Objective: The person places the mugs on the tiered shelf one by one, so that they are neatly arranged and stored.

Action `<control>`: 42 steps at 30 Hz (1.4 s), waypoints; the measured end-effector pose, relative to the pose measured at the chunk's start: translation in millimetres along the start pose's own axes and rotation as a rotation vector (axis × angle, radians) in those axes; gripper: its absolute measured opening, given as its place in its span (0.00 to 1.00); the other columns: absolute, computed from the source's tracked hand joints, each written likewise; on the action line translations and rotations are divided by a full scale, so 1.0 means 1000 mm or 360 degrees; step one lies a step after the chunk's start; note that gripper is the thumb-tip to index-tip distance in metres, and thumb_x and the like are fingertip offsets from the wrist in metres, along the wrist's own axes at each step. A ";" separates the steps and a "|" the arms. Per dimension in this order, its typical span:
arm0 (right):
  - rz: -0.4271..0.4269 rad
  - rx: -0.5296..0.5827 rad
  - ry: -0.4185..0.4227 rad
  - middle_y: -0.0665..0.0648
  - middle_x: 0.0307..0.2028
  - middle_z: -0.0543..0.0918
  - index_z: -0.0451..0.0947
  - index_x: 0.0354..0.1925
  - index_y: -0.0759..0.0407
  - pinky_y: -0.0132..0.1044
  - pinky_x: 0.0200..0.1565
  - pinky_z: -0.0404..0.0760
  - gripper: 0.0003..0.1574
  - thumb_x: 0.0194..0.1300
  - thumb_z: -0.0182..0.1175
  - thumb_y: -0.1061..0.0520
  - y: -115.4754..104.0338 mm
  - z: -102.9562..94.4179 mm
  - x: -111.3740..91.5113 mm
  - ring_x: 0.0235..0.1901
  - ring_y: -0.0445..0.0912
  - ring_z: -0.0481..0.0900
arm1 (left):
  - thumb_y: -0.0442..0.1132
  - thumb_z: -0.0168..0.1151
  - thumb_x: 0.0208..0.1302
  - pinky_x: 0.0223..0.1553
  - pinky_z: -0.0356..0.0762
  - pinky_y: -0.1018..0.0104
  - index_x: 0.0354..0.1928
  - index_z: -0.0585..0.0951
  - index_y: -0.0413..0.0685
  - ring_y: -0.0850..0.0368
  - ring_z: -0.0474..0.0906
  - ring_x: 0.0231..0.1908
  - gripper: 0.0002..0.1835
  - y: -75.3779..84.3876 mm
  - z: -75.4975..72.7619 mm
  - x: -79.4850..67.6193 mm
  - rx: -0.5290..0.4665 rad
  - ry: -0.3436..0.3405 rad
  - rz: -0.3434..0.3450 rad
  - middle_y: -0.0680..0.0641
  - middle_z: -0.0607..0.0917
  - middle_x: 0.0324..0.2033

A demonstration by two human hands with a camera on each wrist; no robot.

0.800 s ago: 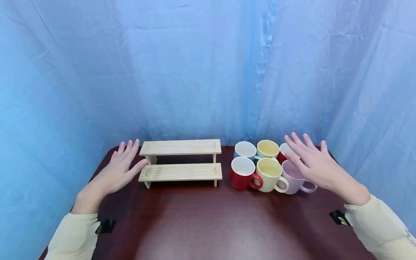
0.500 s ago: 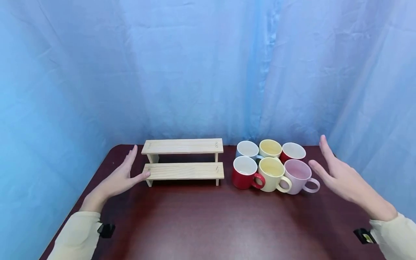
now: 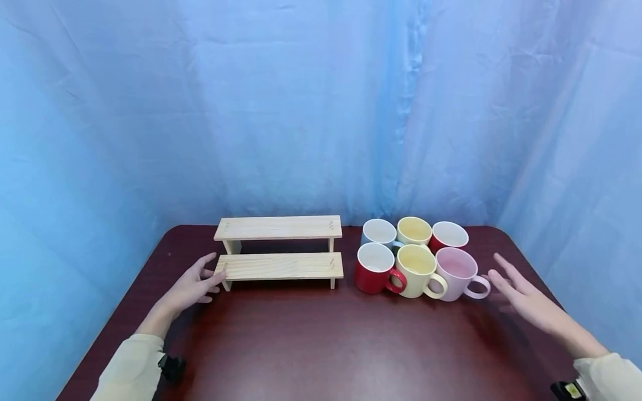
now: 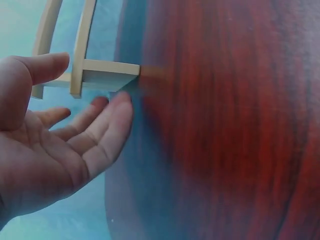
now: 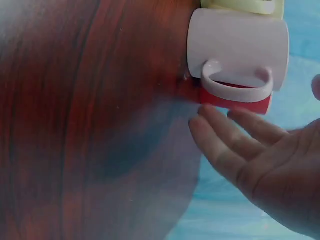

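Observation:
A two-tier wooden rack [image 3: 281, 266] stands at the back left of the table. My left hand [image 3: 190, 287] is at the left end of its lower board, thumb by the corner, fingers loosely bent. In the left wrist view the fingers [image 4: 107, 130] lie beside the rack's side leg [image 4: 107, 75]; contact is unclear. My right hand [image 3: 534, 306] hovers right of the lilac mug [image 3: 453, 278], fingers extended near its handle. The right wrist view has these fingers [image 5: 225, 145] just off the lilac mug's handle [image 5: 237, 92], holding nothing.
Left of the lilac mug stand a front red mug [image 3: 371, 277] and a front cream-yellow mug [image 3: 413, 278]. Behind them are a light blue mug [image 3: 379, 231], another yellow mug [image 3: 414, 229] and another red mug [image 3: 450, 236]. Blue curtains [image 3: 301, 111] surround the dark table [image 3: 331, 345].
Both hands have come down from above the table. The left hand now lies by the rack's left end; the right has moved outward and down to the lilac mug's right side.

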State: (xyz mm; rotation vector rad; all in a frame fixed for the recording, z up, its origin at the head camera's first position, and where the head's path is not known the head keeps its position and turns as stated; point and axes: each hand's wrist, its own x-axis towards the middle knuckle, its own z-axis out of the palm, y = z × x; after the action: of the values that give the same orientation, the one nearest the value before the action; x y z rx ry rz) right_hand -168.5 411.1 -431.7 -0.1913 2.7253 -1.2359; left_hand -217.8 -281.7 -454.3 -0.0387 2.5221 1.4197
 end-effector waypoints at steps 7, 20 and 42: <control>0.0046 0.0481 -0.0231 0.47 0.50 0.84 0.66 0.67 0.54 0.44 0.44 0.86 0.22 0.85 0.38 0.50 0.016 0.003 0.004 0.45 0.50 0.87 | 0.49 0.60 0.75 0.34 0.85 0.55 0.79 0.54 0.49 0.46 0.80 0.33 0.39 -0.004 0.004 0.005 -0.0205 -0.0005 0.0020 0.35 0.76 0.43; -0.0076 0.0786 -0.0461 0.55 0.45 0.84 0.75 0.53 0.61 0.47 0.46 0.85 0.20 0.85 0.36 0.55 0.025 0.011 0.019 0.43 0.53 0.87 | 0.48 0.60 0.75 0.27 0.82 0.60 0.78 0.56 0.56 0.53 0.73 0.29 0.36 -0.011 -0.004 0.012 -0.0369 0.0004 -0.0067 0.39 0.73 0.43; -0.0070 0.0928 -0.0503 0.56 0.41 0.85 0.73 0.51 0.72 0.45 0.46 0.85 0.24 0.85 0.36 0.55 0.033 0.007 0.023 0.40 0.48 0.86 | 0.48 0.57 0.76 0.28 0.82 0.59 0.77 0.56 0.62 0.54 0.73 0.28 0.33 -0.012 0.002 0.017 -0.0435 0.0029 -0.0152 0.44 0.75 0.39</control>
State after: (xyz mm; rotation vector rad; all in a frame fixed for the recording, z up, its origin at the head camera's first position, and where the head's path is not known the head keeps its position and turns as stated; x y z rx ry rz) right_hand -191.3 423.7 -463.4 -0.3404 2.0131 -1.7717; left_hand -232.4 -284.8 -469.0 -0.2182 2.2877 1.7187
